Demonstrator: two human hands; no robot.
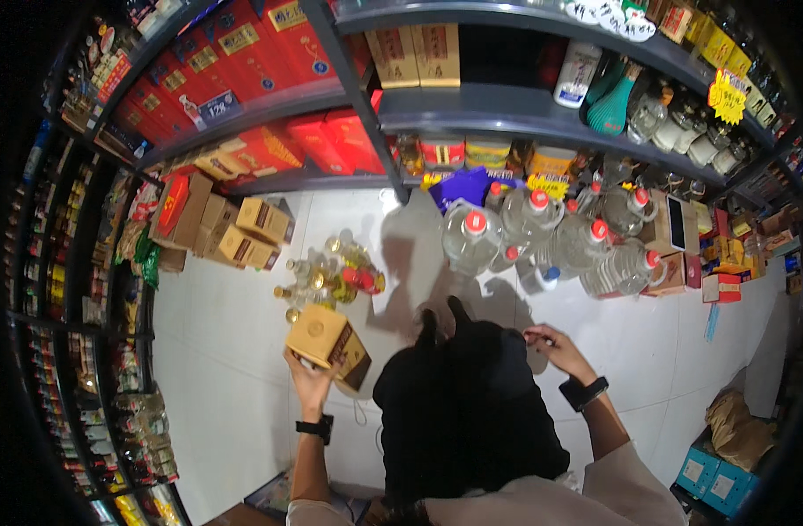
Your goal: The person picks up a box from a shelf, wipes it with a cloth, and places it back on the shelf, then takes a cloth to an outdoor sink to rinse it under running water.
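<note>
My left hand grips a tan and brown cardboard box from below, left of my knees. The box is tilted, with its brown side panel towards the right. Just beyond it, a cluster of glass bottles stands on the white floor, and some red packaging lies against them. My right hand hovers beside my right knee, its fingers loosely bent, and I see nothing in it. Similar tan boxes are stacked farther left.
Large clear plastic jugs with red caps stand ahead on the right. A phone rests on a carton there. Stocked shelves run along the front, and a shelf rack lines the left. Blue boxes sit at lower right.
</note>
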